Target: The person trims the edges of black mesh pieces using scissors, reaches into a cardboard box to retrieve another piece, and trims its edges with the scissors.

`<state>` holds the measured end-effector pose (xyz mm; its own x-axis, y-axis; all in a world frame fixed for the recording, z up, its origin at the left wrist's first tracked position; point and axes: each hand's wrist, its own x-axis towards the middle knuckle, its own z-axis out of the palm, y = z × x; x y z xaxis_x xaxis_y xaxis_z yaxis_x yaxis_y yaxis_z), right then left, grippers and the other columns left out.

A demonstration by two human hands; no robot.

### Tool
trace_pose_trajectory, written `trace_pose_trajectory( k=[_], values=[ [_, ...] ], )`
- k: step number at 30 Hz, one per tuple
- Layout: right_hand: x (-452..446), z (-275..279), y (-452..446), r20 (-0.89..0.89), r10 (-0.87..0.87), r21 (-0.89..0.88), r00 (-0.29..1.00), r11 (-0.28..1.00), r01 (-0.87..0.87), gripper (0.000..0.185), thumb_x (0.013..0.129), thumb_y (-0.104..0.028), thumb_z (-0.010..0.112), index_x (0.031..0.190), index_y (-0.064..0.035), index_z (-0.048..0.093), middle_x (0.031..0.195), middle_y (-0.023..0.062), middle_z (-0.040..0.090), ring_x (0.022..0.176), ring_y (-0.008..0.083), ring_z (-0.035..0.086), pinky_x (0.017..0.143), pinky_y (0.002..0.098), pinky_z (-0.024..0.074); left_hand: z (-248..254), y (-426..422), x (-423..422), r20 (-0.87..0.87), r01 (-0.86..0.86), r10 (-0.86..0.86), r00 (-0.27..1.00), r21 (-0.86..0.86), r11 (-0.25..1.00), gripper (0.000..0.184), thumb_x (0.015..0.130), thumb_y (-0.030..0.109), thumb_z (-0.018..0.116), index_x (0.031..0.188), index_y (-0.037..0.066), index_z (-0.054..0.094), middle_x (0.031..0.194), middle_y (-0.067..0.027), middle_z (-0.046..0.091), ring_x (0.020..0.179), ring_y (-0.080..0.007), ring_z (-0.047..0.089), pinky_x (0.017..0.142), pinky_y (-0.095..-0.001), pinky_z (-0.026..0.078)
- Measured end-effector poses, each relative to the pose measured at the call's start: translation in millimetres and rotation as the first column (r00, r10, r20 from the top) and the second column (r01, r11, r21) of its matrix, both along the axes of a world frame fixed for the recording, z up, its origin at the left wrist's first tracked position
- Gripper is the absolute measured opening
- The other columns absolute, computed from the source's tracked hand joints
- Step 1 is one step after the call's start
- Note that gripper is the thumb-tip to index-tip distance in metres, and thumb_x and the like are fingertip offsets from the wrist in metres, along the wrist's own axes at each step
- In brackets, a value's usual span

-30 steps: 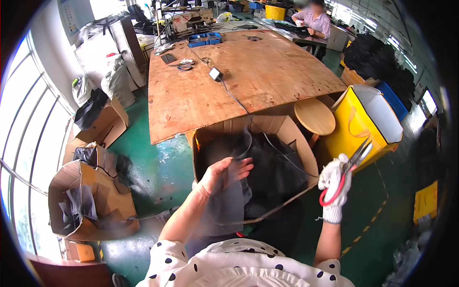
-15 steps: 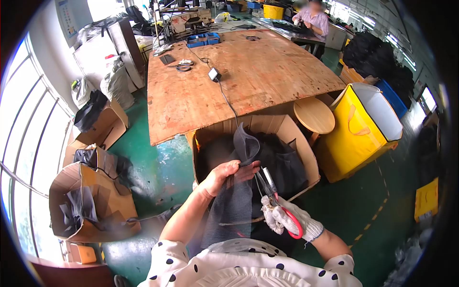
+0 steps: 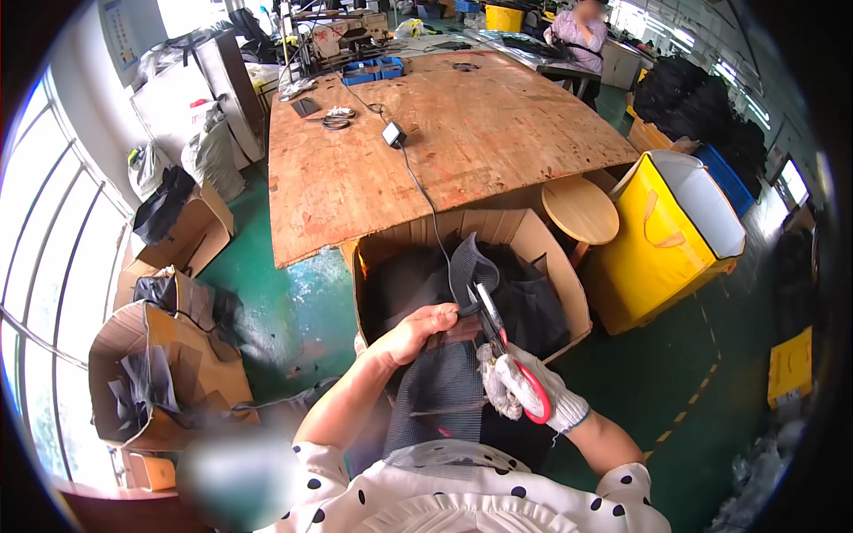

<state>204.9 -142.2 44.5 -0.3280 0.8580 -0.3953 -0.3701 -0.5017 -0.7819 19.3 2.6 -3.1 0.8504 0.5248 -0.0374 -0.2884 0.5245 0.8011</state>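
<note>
My bare left hand point(image 3: 416, 334) pinches a strip of black mesh fabric point(image 3: 437, 391), which hangs down toward my lap, its upper end curling up above the fingers. My right hand point(image 3: 531, 391), in a white knit glove, is wrapped round red-handled scissors point(image 3: 490, 313). Their blades point up and left and lie at the edge of the mesh, just right of my left fingertips. Whether the blades have the fabric between them I cannot tell. Beneath the hands stands a cardboard box point(image 3: 567, 282) holding dark fabric point(image 3: 531, 306).
A wooden table point(image 3: 444, 133) bears a cable with a small device point(image 3: 393, 135) and blue trays point(image 3: 373, 69). To the right are a round stool point(image 3: 579, 210) and a yellow bag point(image 3: 662, 244). More boxes point(image 3: 200, 364) stand left. A person point(image 3: 582, 40) works at the back.
My right hand has swung in from the right with the scissors, and their blades have come up to the mesh. My left hand has moved slightly right, still with the mesh.
</note>
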Motion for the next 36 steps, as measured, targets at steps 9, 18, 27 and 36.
trace_pose_trajectory(
  k=[9,18,27,36],
  values=[
    [8,0,18,0.033,-0.177,0.102,0.984,0.98,0.173,0.024,0.093,-0.036,0.046,0.095,-0.0118,0.048,0.054,-0.0003,0.047,0.033,0.0113,0.042,0.029,0.0241,0.0353,6,12,10,-0.023,-0.022,0.025,0.999,0.123,0.992,0.025,0.092,0.025,0.051,0.098,0.001,0.054,0.127,-0.0138,0.049,0.115,-0.0241,0.051,0.099,-0.0345,0.037],
    [5,-6,32,0.473,-0.648,0.701,0.597,0.687,0.191,0.043,0.081,0.0,0.061,0.121,-0.0041,0.045,0.094,-0.0007,0.052,0.077,0.0072,0.052,0.063,0.022,0.0457,29,-7,21,-0.293,0.088,0.252,0.922,0.794,0.602,0.043,0.098,0.025,0.041,0.13,-0.003,0.041,0.13,-0.0142,0.048,0.114,-0.0227,0.051,0.095,-0.0305,0.039],
    [69,20,41,0.505,-0.806,0.79,0.308,0.575,0.21,0.034,0.079,-0.016,0.055,0.111,-0.0056,0.048,0.086,0.0073,0.05,0.073,0.0171,0.052,0.067,0.0305,0.0447,27,-35,-41,-0.518,0.288,0.532,0.67,0.842,0.456,0.043,0.08,0.025,0.065,0.118,0.006,0.054,0.109,-0.0183,0.061,0.101,-0.0317,0.06,0.085,-0.0385,0.048],
    [113,2,36,0.471,-0.804,0.742,0.363,0.584,0.33,0.048,0.08,-0.015,0.057,0.124,-0.0032,0.044,0.096,0.0028,0.052,0.082,0.0105,0.052,0.073,0.023,0.045,33,-30,-19,-0.234,0.101,0.518,0.823,0.957,0.271,0.018,0.083,0.016,0.062,0.096,0.003,0.063,0.08,-0.0174,0.064,0.076,-0.0337,0.063,0.067,-0.0365,0.05]
  ],
)
